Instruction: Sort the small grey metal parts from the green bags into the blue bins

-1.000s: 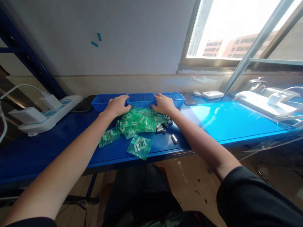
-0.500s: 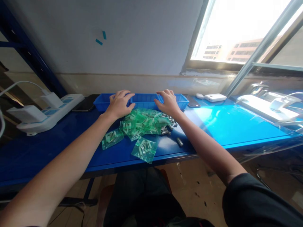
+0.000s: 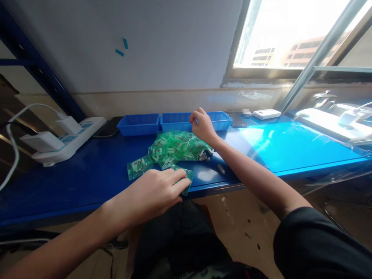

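My left hand (image 3: 159, 190) is at the table's front edge, its fingers closed on a small green plastic packet (image 3: 188, 177), mostly hidden beneath them. My right hand (image 3: 201, 123) is raised in front of the blue bins (image 3: 138, 126), fingers curled inward; what they hold, if anything, is hidden. Between the hands lies a pile of green plastic packets (image 3: 174, 147) with small pale and metal parts inside. One packet (image 3: 140, 166) lies apart on the left. Loose metal pieces (image 3: 204, 155) sit at the pile's right side, and a single metal cylinder (image 3: 221, 169) lies nearer the edge.
A power strip (image 3: 69, 141) with white chargers stands on the left of the blue table (image 3: 87, 174), beside a dark phone (image 3: 108, 127). To the right are a white box-like device (image 3: 266, 114) and another power strip (image 3: 325, 122). Behind the bins rises the wall (image 3: 162, 50).
My left hand has left the bins and come down to the front packet, closing on it. My right hand stays by the bins, its fingers now curled in.
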The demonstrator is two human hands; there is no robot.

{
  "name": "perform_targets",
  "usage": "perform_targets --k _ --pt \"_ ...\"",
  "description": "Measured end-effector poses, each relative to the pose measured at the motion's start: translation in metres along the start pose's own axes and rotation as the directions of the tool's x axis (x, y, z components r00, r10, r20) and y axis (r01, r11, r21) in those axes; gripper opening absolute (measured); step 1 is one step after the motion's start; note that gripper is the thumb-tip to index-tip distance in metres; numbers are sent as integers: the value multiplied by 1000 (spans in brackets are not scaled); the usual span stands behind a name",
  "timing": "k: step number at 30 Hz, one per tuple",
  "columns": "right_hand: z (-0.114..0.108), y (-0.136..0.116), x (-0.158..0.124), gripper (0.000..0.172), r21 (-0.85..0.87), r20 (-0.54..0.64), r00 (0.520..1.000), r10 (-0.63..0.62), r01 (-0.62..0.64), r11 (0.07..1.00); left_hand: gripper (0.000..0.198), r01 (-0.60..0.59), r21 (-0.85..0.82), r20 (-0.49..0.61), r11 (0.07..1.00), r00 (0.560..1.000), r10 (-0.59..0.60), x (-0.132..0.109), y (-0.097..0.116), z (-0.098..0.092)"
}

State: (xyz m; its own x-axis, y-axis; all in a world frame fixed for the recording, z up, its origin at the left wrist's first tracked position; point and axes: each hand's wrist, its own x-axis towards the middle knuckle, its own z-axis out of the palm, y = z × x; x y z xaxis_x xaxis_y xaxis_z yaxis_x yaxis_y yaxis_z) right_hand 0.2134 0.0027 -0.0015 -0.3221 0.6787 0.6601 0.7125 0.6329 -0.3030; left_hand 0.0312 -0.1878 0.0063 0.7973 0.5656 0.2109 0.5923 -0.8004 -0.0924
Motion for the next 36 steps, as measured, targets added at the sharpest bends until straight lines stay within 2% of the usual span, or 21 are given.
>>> perform_targets --k 2,4,6,8,9,10,12,13,14,15,16,17,19,20,21,23,25,28,31,34,36 --pt "1 -5 -2 26 41 -8 1000 -16 16 999 22 -17 -27 45 999 999 19 0 -5 2" --pt "-1 -12 -4 23 84 -20 999 -38 39 996 18 0 -86 8 996 1000 0 6 -12 -2" --pt "-4 -19 -7 19 136 -54 997 -58 65 988 20 63 -132 -109 989 991 -77 16 -22 -9" --pt "-9 -26 -8 15 218 -105 993 -60 82 973 19 151 -174 -260 973 946 -193 28 -39 -17" --pt "-11 -29 -9 14 274 -123 992 -33 66 959 17 199 -205 -331 958 907 -259 35 -49 -20" --pt "-14 -32 -9 15 341 -130 991 16 30 940 16 249 -252 -405 935 851 -335 43 -60 -22" --pt "-19 -35 -7 22 496 -93 984 155 -89 864 19 326 -411 -516 851 687 -512 59 -83 -25" --pt "-22 -35 -6 27 576 -48 974 222 -155 803 21 324 -495 -542 806 611 -578 66 -93 -24" --pt "-24 -35 -5 34 652 13 961 276 -218 726 23 298 -555 -555 777 563 -613 73 -101 -22" --pt "-26 -35 -3 41 720 87 946 313 -277 637 24 260 -590 -567 764 541 -621 79 -107 -19" --pt "-28 -34 -2 47 772 165 928 335 -333 541 24 217 -601 -583 769 539 -608 82 -111 -15" --pt "-28 -33 -1 51 809 236 907 348 -382 447 23 180 -587 -601 789 556 -574 84 -113 -11" --pt "-27 -30 -1 47 843 327 874 360 -441 307 18 125 -502 -622 856 636 -457 82 -112 0" --pt "-25 -30 -1 44 852 337 870 360 -444 278 17 106 -444 -611 890 691 -387 79 -111 5" --pt "-22 -29 -1 42 857 325 876 357 -432 280 16 89 -388 -587 918 744 -320 76 -109 10" --pt "-14 -28 -3 45 851 262 900 349 -386 355 17 77 -326 -528 942 812 -249 69 -106 15" --pt "-8 -27 -5 46 813 173 922 347 -332 478 22 107 -345 -501 932 819 -279 66 -104 17" --pt "-4 -27 -7 35 693 34 951 308 -244 678 35 212 -463 -465 861 769 -439 69 -106 18" --pt "-8 -30 -11 18 501 -103 990 95 -31 865 55 302 -691 -332 657 675 -659 74 -110 20" --pt "-14 -36 -16 21 326 -155 975 -158 201 924 60 220 -899 -181 378 600 -779 76 -115 23" --pt "-17 -41 -18 23 275 -157 961 -225 262 925 51 157 -939 -163 307 583 -796 77 -116 24"
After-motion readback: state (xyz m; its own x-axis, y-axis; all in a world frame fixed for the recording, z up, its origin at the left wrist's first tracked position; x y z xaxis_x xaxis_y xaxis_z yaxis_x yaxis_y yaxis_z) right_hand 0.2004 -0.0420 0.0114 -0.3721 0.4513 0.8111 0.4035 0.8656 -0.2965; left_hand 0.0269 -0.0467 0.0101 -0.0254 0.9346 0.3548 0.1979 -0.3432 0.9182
